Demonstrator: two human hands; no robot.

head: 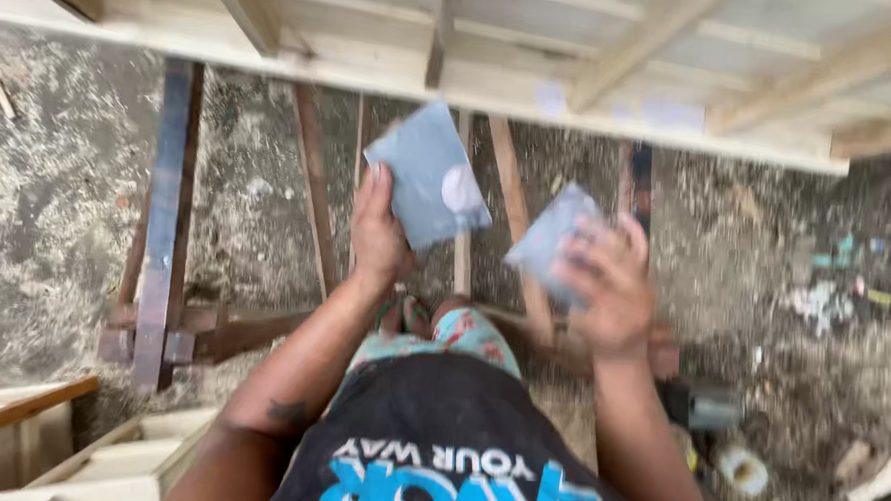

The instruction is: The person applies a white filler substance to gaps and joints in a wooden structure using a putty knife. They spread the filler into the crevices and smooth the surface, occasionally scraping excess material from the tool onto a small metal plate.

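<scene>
Two grey sheets, sandpaper-like, motion-blurred. Larger grey sheet [431, 173] sits at about 12 o'clock from the person's body, held up in front of the wooden frame [494, 57]; it has a pale round patch near its right edge. Left hand [378, 233] pinches it from below at the sheet's 7 o'clock corner, fingers closed on it. Smaller grey sheet [549, 240] is at 1 o'clock, crumpled or folded, hard to tell through blur. Right hand [609, 288] wraps it, fingers curled over the lower edge, closed on it. The sheets are near each other, not touching.

Frame runs across the top of view, pale timber with crossing battens. Below it, rusty metal trestle legs [166, 218] at 10 o'clock, standing on a rough sandy floor [57, 193]. Pale wooden boxes [106, 456] at 8 o'clock. Debris and what looks like a tape roll [743, 469] at 4 o'clock; dark tool beside it, too blurred to name.

Judgement: for clean handling, each sheet wants a flat, firm grip with the abrasive face outward, folded edge tucked under fingers so it doesn't slip; steady the larger sheet before bringing it to the timber.
</scene>
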